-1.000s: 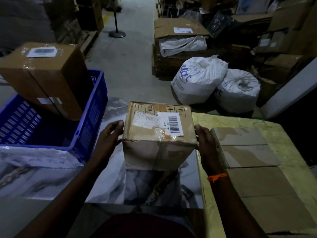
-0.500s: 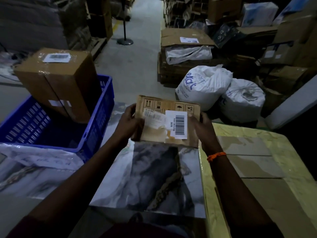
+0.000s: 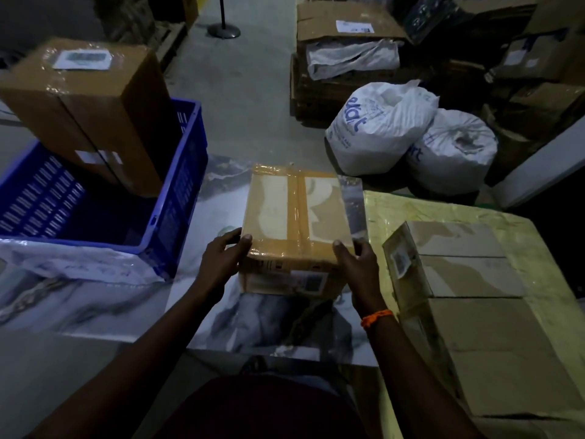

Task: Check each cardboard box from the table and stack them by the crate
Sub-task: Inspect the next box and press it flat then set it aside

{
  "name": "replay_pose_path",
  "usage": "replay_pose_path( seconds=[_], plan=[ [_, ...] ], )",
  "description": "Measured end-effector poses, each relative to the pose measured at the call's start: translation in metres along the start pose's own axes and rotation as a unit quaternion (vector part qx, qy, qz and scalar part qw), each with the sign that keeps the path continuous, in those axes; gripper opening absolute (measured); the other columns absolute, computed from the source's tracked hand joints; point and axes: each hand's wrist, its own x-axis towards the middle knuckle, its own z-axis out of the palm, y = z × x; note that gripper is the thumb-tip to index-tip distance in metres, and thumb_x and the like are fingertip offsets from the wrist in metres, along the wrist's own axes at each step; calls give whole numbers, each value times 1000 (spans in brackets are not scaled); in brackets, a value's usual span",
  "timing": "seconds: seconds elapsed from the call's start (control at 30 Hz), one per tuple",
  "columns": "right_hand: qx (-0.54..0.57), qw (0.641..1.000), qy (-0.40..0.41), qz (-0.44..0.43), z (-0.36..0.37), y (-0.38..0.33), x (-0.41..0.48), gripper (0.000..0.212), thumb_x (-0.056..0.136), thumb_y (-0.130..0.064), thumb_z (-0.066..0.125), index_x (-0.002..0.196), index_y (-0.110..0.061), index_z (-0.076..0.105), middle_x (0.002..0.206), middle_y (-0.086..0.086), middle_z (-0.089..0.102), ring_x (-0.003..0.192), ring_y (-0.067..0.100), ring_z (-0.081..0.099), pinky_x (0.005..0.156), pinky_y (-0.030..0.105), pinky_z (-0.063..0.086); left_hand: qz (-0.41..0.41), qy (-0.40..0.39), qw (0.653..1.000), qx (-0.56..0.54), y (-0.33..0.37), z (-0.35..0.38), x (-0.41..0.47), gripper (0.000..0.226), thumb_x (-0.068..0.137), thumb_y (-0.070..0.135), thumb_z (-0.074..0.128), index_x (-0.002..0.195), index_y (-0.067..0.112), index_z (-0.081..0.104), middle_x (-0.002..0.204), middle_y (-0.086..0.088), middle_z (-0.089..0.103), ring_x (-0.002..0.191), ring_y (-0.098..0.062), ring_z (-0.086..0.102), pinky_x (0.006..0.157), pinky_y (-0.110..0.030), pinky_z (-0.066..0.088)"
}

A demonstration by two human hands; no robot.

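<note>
While my left hand (image 3: 221, 259) and right hand (image 3: 356, 264) grip the box (image 3: 294, 217) by its near corners over the table (image 3: 95, 307), I'm likely mid-check; next it goes left, beside the crate (image 3: 186, 185).

Both hands (image 3: 221, 258) (image 3: 356, 264) grip taped box (image 3: 294, 217); crate (image 3: 177, 223) beside.

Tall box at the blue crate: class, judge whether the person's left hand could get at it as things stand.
Probably not yet: the left hand grips the taped box. Once freed, nothing seems to stand between it and the tall box.
</note>
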Motion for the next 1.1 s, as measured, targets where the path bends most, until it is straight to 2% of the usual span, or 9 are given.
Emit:
replay_pose_path(
  seconds=[0.07,0.13,0.27,0.57,0.73,0.87,0.97,1.03,1.1],
  plan=[
    [-5,1000,-3,7,5,14,-8,39,91,-29,77,124,-11,63,112,1,69,102,16,65,77,20,48,-16,22,1000,5,-13,-3,1,36,94,38,71,129,29,67,119,3,69,104,-15,68,82,-39,59],
    [-19,1000,-1,15,8,27,-14,42,91,-31,77,125,-12,62,112,0,67,103,16,64,77,22,49,-33,32,999,9,-24,-8,-1,42,95,33,71,135,22,65,120,0,70,102,-15,69,83,-39,60],
    [-29,999,-3,27,7,54,-28,43,90,-36,77,125,-17,61,117,2,68,109,19,65,91,37,56,-37,19,999,28,-44,-18,-18,37,96,30,70,132,22,67,119,3,72,102,-15,71,85,-41,61],
    [7,1000,-21,16,1,57,-15,36,93,-34,75,122,-15,65,113,-1,71,105,15,67,89,38,58,-40,6,997,69,-59,-32,-4,30,93,37,73,121,26,71,114,7,72,103,-16,71,91,-48,60],
    [-26,999,-34,-22,7,47,11,30,93,-30,74,118,-17,62,110,1,70,101,14,67,83,28,56,-34,3,996,78,-47,-30,16,34,86,47,76,115,28,73,113,9,73,104,-17,70,92,-48,59],
    [-39,998,-36,-39,16,34,42,31,94,-29,73,120,-13,64,108,0,70,97,10,67,83,26,57,-17,6,993,116,-32,-28,37,22,94,35,72,114,27,70,114,8,71,107,-19,68,92,-44,57],
    [-32,998,-39,-38,27,18,68,31,95,-22,72,122,-9,63,109,2,68,97,14,65,71,8,51,-6,10,987,158,-21,-24,60,33,94,37,71,124,24,68,121,4,69,113,-18,65,98,-46,55],
    [-37,997,-50,-38,36,7,85,37,95,-24,72,126,-9,62,114,3,68,101,15,65,78,14,54,8,16,984,177,-11,-20,77,43,94,37,71,133,20,64,129,-1,66,117,-20,63,100,-47,54],
    [-55,996,-62,-27,45,1,102,42,93,-30,73,129,-11,61,118,4,70,106,18,66,91,34,58,11,15,983,185,0,-14,93,53,94,38,71,141,18,57,135,-2,63,120,-22,61,101,-46,53]
  ],
)
